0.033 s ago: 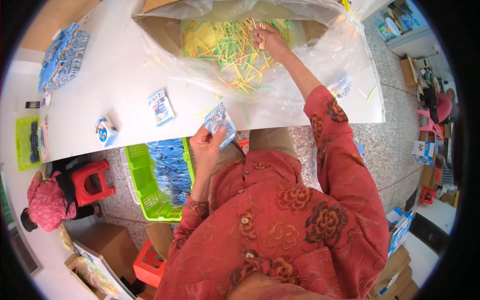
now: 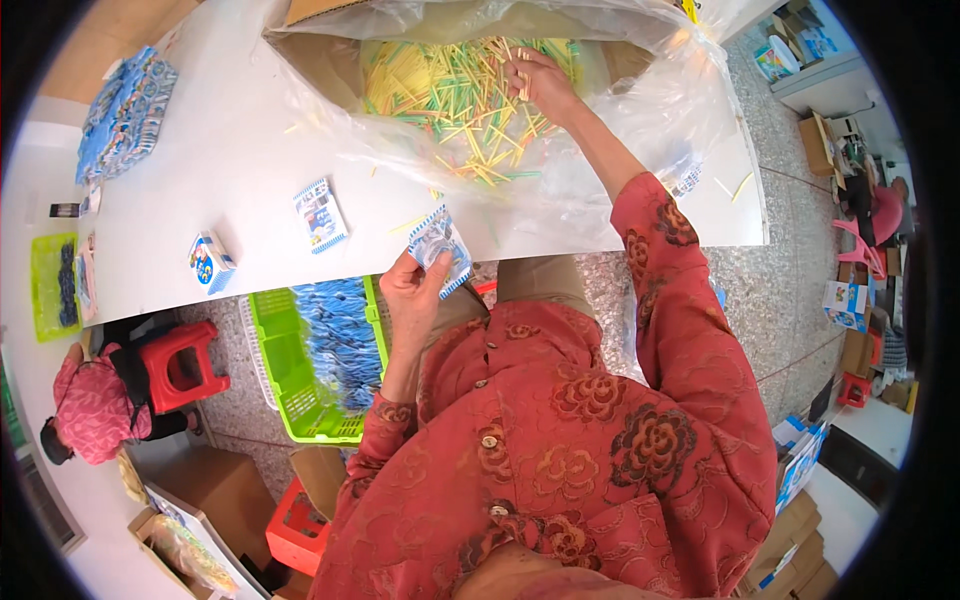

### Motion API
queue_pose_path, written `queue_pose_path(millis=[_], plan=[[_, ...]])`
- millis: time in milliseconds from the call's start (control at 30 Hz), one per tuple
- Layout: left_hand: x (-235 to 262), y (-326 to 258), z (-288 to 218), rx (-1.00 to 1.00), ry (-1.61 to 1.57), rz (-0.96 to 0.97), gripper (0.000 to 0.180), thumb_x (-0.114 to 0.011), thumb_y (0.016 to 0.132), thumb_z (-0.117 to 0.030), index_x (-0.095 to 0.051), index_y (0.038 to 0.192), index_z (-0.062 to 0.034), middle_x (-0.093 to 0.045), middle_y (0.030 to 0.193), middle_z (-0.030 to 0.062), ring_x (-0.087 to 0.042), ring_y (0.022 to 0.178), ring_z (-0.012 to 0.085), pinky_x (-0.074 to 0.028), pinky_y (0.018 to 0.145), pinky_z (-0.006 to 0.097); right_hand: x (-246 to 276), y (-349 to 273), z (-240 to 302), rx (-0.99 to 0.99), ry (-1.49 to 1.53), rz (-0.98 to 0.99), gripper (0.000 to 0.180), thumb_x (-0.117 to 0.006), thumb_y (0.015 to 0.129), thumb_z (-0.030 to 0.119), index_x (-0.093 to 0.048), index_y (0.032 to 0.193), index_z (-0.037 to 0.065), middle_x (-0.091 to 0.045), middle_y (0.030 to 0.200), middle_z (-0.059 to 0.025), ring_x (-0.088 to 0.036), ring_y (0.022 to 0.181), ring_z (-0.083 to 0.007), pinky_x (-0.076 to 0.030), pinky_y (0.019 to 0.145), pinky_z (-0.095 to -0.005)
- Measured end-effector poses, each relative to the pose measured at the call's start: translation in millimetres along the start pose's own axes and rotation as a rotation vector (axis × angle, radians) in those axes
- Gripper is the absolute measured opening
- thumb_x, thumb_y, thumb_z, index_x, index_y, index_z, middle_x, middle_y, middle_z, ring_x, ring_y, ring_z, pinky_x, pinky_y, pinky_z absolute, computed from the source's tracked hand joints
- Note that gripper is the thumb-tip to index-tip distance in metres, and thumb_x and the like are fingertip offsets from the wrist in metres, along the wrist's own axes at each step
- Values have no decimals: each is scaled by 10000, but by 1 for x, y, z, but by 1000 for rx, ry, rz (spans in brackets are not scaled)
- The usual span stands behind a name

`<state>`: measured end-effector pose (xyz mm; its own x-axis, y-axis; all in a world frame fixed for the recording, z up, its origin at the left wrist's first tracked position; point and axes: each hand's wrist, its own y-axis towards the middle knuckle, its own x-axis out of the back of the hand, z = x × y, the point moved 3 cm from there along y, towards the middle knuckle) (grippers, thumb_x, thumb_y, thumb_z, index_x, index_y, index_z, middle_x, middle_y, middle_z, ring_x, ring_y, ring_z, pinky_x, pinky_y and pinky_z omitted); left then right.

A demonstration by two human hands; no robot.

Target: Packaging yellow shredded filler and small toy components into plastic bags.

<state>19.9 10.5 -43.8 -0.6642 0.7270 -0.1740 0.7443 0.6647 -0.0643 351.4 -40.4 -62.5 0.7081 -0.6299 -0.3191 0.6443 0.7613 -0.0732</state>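
Observation:
My left hand point(image 2: 408, 287) is closed on a small blue-and-white packet point(image 2: 440, 246), held upright at the table's near edge. At the far side my right hand point(image 2: 541, 82) reaches into a cardboard box point(image 2: 325, 68) lined with a clear plastic bag point(image 2: 690, 105). Its fingers pinch a few thin yellow sticks among the heap of short yellow, green and reddish sticks point(image 2: 465, 95); how many is hidden. Left of my left hand, a similar packet point(image 2: 321, 215) lies flat on the white table point(image 2: 400, 180). Further left stands a small blue-and-white carton point(image 2: 211, 262).
Stacked blue packets point(image 2: 128, 115) lie at the far left of the table. Below its edge stands a green basket point(image 2: 275, 330) with many blue packets point(image 2: 338, 340). A red stool point(image 2: 185, 365) and a person in pink point(image 2: 95, 405) are at left. Loose sticks lie near the box.

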Motion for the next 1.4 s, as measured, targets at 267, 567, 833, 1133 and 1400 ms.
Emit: queue_pose_path(millis=[267, 567, 833, 1133, 1400], plan=[[-12, 2, -3, 26, -10, 76, 197, -609, 815, 3, -612, 1006, 49, -612, 877, 11, -528, 774, 53, -442, 688, 200, -20, -33, -15, -140, 229, 24, 112, -465, 923, 194, -475, 880, 92, -435, 723, 25, -374, 556, -54, -341, 517, -205], [-21, 19, -8, -75, 124, 94, 69, -649, 773, -31, -612, 744, 19, -563, 672, -5, -488, 656, 38, -412, 609, 201, -98, -83, 27, -84, 283, 181, 301, -483, 923, 349, -379, 719, 153, -330, 610, 70, -271, 481, -27, -235, 421, -177], [-31, 25, -9, -138, 190, 134, 63, -667, 736, 8, -607, 717, 17, -574, 667, 0, -504, 655, 42, -423, 616, 205, -146, -129, 83, -75, 127, 271, 326, -387, 954, 377, -415, 796, 93, -287, 551, 53, -264, 450, -49, -275, 420, -192], [-45, 32, -5, -65, 176, 200, 92, -678, 732, -5, -595, 696, 13, -572, 649, -18, -487, 624, 27, -415, 579, 193, -136, -124, 63, 184, -48, 319, 266, -324, 980, 288, -431, 875, 68, -329, 543, 44, -401, 483, -57, -507, 726, -325], [-57, 36, -6, -68, 144, 221, 106, -679, 743, -11, -590, 688, 5, -568, 628, -30, -458, 591, 15, -396, 533, 186, -126, -122, 66, 315, -220, 256, 251, -319, 980, 277, -441, 880, 82, -470, 575, 13, -527, 589, -106, -367, 943, -361]])
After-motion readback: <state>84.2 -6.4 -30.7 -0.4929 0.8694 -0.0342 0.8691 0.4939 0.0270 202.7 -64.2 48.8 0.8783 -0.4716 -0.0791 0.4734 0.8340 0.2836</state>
